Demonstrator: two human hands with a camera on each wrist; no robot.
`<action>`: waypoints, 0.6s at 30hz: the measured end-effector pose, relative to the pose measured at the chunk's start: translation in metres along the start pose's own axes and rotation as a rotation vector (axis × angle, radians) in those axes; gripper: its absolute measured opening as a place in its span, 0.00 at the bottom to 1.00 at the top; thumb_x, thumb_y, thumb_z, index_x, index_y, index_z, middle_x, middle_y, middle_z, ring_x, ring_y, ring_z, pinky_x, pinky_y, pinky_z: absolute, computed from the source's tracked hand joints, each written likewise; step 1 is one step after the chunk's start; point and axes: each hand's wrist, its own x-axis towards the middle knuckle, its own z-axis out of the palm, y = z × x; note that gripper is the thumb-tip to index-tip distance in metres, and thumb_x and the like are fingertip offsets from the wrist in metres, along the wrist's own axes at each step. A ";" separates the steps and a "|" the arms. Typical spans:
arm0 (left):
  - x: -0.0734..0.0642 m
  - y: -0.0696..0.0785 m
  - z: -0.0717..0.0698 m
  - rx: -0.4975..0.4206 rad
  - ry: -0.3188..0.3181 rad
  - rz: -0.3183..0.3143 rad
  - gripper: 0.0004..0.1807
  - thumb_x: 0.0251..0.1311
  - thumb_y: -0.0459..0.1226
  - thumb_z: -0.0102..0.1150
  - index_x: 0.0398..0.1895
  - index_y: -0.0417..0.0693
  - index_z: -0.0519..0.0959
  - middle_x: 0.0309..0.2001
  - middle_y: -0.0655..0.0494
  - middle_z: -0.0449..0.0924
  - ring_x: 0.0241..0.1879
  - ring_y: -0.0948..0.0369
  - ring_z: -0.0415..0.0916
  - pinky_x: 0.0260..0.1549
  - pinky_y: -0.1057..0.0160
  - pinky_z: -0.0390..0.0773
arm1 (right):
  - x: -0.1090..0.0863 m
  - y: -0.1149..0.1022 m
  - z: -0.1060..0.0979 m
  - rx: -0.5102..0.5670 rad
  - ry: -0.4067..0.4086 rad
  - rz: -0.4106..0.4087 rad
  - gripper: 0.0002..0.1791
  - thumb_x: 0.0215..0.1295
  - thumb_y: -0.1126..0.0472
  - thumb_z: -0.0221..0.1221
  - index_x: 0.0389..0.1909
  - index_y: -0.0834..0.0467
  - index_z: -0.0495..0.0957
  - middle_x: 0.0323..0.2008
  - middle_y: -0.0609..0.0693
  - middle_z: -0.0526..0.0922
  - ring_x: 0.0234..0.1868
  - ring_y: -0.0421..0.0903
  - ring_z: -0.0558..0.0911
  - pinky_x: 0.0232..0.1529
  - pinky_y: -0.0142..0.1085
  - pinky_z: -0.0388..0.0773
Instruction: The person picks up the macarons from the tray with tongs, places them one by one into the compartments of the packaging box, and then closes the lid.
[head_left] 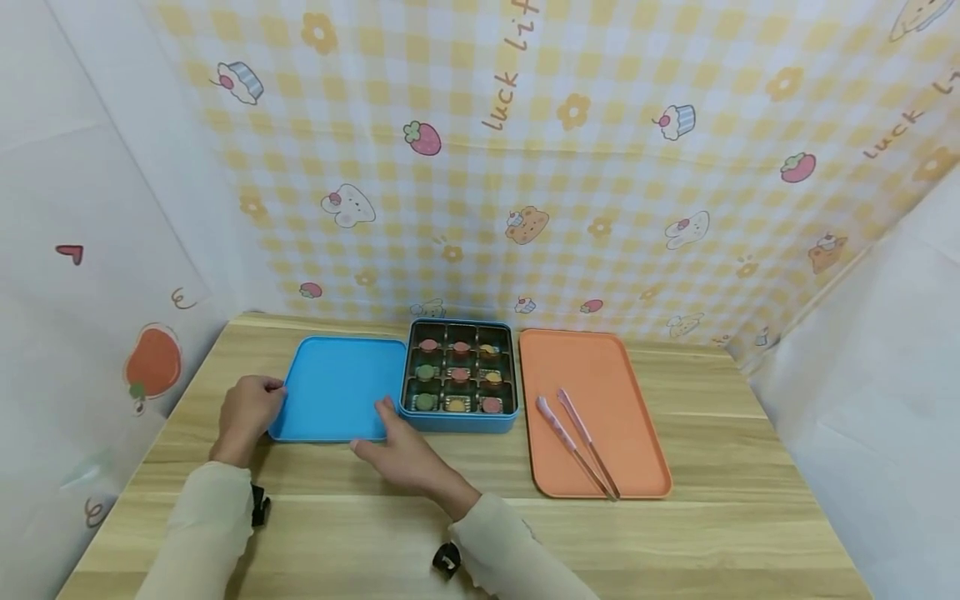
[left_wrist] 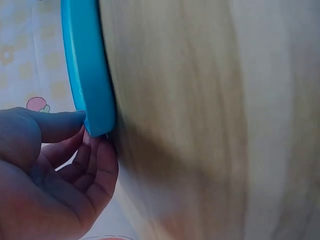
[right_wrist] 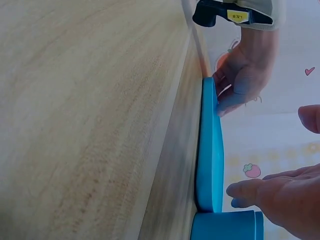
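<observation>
A makeshift tabletop booth: wooden table [head_left: 705,533] walled in by cartoon-printed gingham cloth [head_left: 600,167].

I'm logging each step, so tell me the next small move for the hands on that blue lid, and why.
Probably let go of the blue lid and draw both hands back. It lies flat on the table beside the open tin; the left hand only pinches its left edge, and the right hand rests its fingers on the near right corner.
</observation>
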 end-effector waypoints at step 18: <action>0.001 -0.004 -0.008 0.083 0.024 -0.033 0.22 0.66 0.32 0.45 0.56 0.25 0.76 0.54 0.25 0.75 0.45 0.36 0.77 0.29 0.50 0.76 | 0.016 0.001 0.012 0.023 0.061 0.048 0.47 0.74 0.47 0.54 0.79 0.61 0.37 0.80 0.55 0.31 0.79 0.49 0.41 0.77 0.47 0.50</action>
